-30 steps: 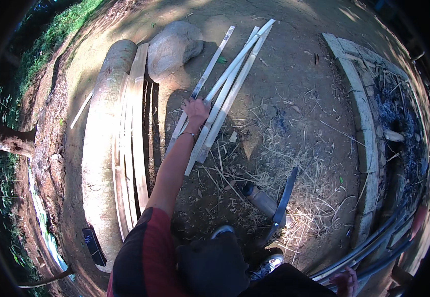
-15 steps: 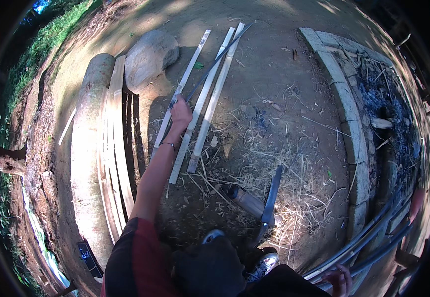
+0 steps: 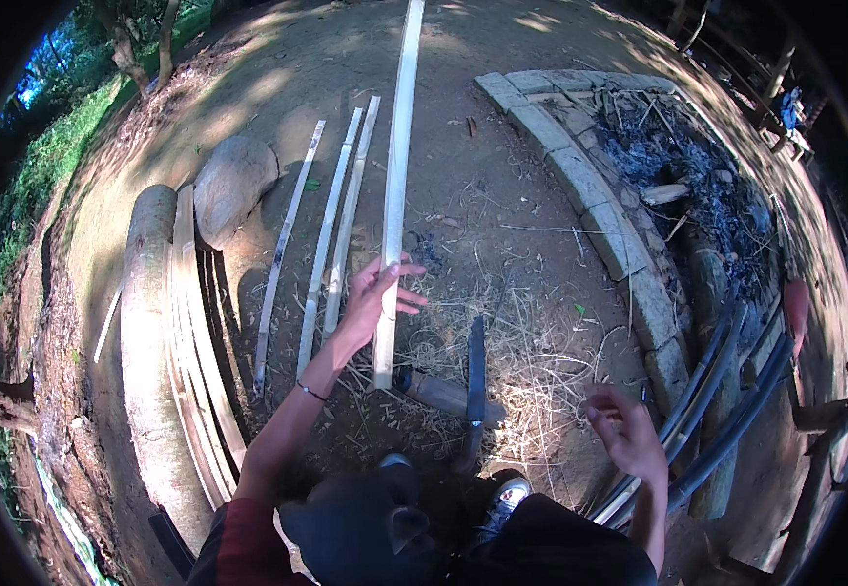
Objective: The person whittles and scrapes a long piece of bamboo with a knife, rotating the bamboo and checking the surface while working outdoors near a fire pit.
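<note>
My left hand (image 3: 370, 298) is closed around a long pale strip of split wood or bamboo (image 3: 400, 156), held raised and pointing away from me. My thumb lies across it; some fingers extend past its right side. To the right, my right hand (image 3: 627, 430) hangs over the ground with its fingers loosely curled, apart and holding nothing. Several similar strips (image 3: 327, 239) lie side by side on the dirt, left of the held one. Between my hands, a machete (image 3: 476, 361) rests against a short round piece of wood or bamboo (image 3: 434, 393) near my feet.
A thick log (image 3: 150, 342) lies at the left with long slats (image 3: 196, 332) along it, near a boulder (image 3: 235, 186). Stone edging (image 3: 580, 186) borders an ash-filled fire pit (image 3: 707, 186) at the right. Long dark poles (image 3: 731, 435) lie beside it. Shavings (image 3: 531, 400) litter the ground.
My left hand has risen from the strips on the ground, lifting one strip whose pale face now shows. My right hand has come up from beside the poles at the lower right.
</note>
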A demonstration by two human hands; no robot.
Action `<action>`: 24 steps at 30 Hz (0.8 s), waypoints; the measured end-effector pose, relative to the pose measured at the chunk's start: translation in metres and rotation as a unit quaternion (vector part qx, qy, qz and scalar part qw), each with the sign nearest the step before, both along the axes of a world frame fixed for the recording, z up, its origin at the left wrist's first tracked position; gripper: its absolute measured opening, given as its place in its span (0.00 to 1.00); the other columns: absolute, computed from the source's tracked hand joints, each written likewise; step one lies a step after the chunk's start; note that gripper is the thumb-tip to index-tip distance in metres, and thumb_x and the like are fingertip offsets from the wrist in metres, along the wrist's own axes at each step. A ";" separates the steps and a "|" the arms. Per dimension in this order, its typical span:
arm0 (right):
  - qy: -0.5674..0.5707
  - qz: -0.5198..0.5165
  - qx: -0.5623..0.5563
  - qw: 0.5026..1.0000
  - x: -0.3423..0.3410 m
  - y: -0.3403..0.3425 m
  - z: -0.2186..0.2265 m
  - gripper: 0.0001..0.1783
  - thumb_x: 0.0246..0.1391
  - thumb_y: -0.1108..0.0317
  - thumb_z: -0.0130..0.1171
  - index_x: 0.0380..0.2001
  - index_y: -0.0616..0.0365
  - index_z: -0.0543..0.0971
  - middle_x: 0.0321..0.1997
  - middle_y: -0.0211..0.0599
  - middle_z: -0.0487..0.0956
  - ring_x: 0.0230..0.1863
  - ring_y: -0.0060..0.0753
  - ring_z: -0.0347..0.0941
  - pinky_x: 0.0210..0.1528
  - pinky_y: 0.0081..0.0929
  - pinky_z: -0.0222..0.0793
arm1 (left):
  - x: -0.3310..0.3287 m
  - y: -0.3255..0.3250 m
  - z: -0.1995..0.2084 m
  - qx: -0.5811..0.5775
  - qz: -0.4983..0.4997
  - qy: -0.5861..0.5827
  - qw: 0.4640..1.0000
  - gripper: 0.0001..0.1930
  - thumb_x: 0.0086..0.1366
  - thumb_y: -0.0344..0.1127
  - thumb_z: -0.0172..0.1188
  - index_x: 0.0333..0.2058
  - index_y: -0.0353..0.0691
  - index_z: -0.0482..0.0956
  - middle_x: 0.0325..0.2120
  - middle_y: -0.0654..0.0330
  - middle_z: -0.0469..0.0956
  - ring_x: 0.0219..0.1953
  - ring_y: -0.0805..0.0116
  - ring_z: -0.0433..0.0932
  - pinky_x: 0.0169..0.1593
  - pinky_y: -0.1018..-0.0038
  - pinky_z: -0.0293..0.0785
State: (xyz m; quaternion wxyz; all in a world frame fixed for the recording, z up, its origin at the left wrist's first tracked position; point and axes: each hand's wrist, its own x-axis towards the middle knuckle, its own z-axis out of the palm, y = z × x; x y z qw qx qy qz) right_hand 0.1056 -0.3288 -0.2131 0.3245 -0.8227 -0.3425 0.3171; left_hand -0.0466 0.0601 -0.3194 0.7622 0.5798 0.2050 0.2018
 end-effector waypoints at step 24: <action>0.247 -0.192 0.407 0.858 0.032 0.166 -0.019 0.14 0.63 0.69 0.58 0.48 0.65 0.72 0.40 0.42 0.82 0.32 0.32 0.81 0.33 0.27 0.81 | 0.030 -0.157 0.022 -0.041 -0.239 -0.052 0.969 0.26 0.76 0.50 0.44 0.63 0.39 0.62 0.45 0.52 0.80 0.37 0.66 0.83 0.37 0.77 0.79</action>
